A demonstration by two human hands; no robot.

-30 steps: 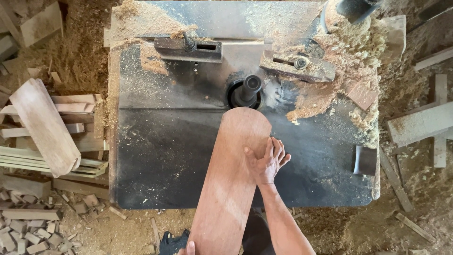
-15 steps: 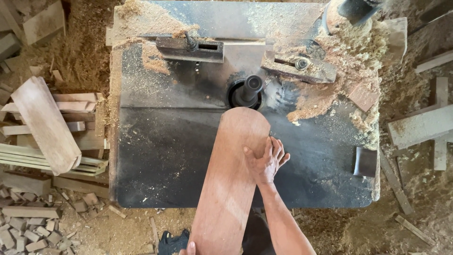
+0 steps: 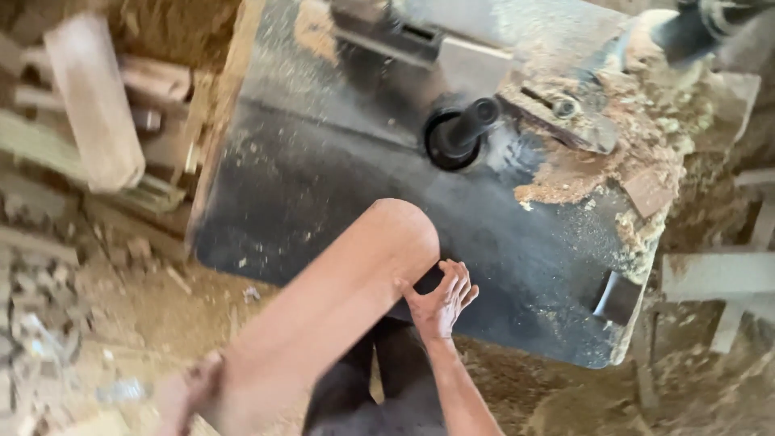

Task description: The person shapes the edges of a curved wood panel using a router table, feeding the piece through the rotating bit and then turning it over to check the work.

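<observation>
On the dark machine table (image 3: 323, 186), your right hand (image 3: 440, 303) spreads open-fingered against the rounded board (image 3: 339, 299), spindle (image 3: 472, 121) beyond; left hand (image 3: 190, 391) blurred, grip unclear.

No packages, labels, signs or screens are visible

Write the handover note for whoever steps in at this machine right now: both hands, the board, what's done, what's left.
Right hand: open, fingers spread against the right edge of the reddish board near its rounded end.
Left hand: blurred at the board's near end; grip cannot be told.
Board: rounded end lies on the dark machine table, clear of the black spindle; the rest overhangs the near edge.
Done: sawdust is piled beyond the spindle, so cutting has happened here.
Left: the board is not touching the spindle at present; whether its edge is finished cannot be seen.
</observation>
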